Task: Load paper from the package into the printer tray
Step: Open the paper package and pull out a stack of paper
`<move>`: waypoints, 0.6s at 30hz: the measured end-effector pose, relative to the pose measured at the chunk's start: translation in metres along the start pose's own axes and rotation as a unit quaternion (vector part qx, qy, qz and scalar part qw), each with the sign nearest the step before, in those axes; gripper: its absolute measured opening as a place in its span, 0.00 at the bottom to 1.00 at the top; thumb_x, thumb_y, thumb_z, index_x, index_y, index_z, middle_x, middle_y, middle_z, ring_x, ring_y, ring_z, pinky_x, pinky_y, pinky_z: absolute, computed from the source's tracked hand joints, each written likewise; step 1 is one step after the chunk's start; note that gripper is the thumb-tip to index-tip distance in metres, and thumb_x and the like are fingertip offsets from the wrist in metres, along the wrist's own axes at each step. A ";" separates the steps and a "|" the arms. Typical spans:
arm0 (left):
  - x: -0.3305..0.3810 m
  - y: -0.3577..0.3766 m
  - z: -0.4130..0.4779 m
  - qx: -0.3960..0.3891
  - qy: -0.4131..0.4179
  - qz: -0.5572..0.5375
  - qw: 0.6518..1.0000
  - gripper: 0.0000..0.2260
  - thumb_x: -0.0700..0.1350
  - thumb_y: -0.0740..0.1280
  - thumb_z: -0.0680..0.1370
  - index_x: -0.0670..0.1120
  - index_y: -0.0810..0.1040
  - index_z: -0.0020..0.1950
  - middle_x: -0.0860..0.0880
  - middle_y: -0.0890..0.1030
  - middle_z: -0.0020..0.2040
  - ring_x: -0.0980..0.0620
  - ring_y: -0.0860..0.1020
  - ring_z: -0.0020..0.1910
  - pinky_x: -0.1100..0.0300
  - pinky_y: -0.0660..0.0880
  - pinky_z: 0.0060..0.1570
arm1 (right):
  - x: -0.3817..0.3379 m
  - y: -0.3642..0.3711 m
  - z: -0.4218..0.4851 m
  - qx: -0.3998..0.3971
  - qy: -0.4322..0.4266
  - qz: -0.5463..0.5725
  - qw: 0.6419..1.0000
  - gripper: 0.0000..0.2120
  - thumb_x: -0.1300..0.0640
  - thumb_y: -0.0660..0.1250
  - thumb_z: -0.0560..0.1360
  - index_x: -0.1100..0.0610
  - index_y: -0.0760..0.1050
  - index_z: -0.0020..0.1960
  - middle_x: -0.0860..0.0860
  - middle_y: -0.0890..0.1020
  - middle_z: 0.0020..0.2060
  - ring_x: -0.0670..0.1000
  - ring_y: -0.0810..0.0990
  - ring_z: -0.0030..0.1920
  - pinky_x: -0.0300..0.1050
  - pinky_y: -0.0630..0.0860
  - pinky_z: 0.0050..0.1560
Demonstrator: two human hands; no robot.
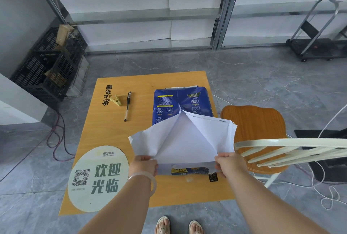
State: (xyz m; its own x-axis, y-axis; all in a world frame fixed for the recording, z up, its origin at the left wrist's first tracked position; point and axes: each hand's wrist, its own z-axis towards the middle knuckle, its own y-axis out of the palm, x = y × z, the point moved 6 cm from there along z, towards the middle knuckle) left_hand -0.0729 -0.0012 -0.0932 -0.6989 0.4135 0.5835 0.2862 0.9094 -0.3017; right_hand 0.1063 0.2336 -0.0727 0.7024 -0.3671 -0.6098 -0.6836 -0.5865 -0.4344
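A blue paper package (172, 102) lies on a small orange table (112, 132), its near end torn open. Its white inner wrapper flaps (180, 138) are spread wide and lifted toward me. My left hand (144, 166) grips the left flap at its near corner. My right hand (229, 164) grips the right flap, with the edges of several white sheets (231, 132) showing beside it. A torn blue strip of the package (189, 171) shows between my hands. No printer or tray is in view.
A black pen (128, 106) and a yellow clip (116, 100) lie on the table's far left. A round printed sticker (97, 177) covers the near left corner. A wooden chair with a white back (259, 138) stands right of the table. Black crates (50, 66) sit far left, a cart (317, 46) far right.
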 end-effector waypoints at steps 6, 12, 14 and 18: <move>-0.007 -0.004 0.001 -0.008 -0.011 -0.013 1.000 0.09 0.33 0.68 0.72 0.46 0.73 0.42 0.41 0.80 0.44 0.44 0.79 0.40 0.49 0.81 0.46 | 0.004 -0.003 -0.005 -0.008 0.020 -0.004 1.000 0.06 0.65 0.66 0.72 0.57 0.79 0.39 0.54 0.80 0.26 0.53 0.76 0.28 0.43 0.72 0.30; -0.020 -0.001 -0.001 -0.048 -0.045 -0.035 0.997 0.08 0.31 0.65 0.73 0.44 0.76 0.43 0.42 0.79 0.40 0.47 0.77 0.36 0.56 0.80 0.39 | 0.013 -0.004 -0.013 -0.021 0.073 0.018 0.997 0.06 0.66 0.62 0.70 0.61 0.77 0.44 0.55 0.80 0.27 0.56 0.79 0.33 0.54 0.81 0.41; -0.018 0.001 -0.002 -0.045 -0.044 -0.024 0.998 0.09 0.32 0.64 0.73 0.45 0.76 0.40 0.42 0.78 0.40 0.45 0.77 0.40 0.55 0.79 0.40 | 0.013 -0.003 -0.013 -0.023 0.061 0.011 0.998 0.07 0.65 0.63 0.71 0.60 0.77 0.47 0.56 0.81 0.31 0.55 0.81 0.35 0.55 0.82 0.44; -0.011 0.006 -0.006 -0.043 -0.048 0.003 0.998 0.06 0.34 0.63 0.75 0.43 0.74 0.40 0.44 0.76 0.38 0.46 0.76 0.38 0.51 0.80 0.47 | 0.009 -0.001 -0.011 -0.024 0.018 -0.059 0.998 0.03 0.61 0.67 0.69 0.60 0.79 0.39 0.59 0.84 0.36 0.61 0.85 0.41 0.63 0.81 0.48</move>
State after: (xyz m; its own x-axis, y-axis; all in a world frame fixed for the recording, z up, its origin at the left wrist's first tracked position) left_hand -0.0593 -0.0002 -0.0966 -0.7562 0.4159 0.5052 0.3424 0.9094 -0.2362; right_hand 0.1160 0.2227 -0.0704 0.7849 -0.3191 -0.5312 -0.5861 -0.6606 -0.4692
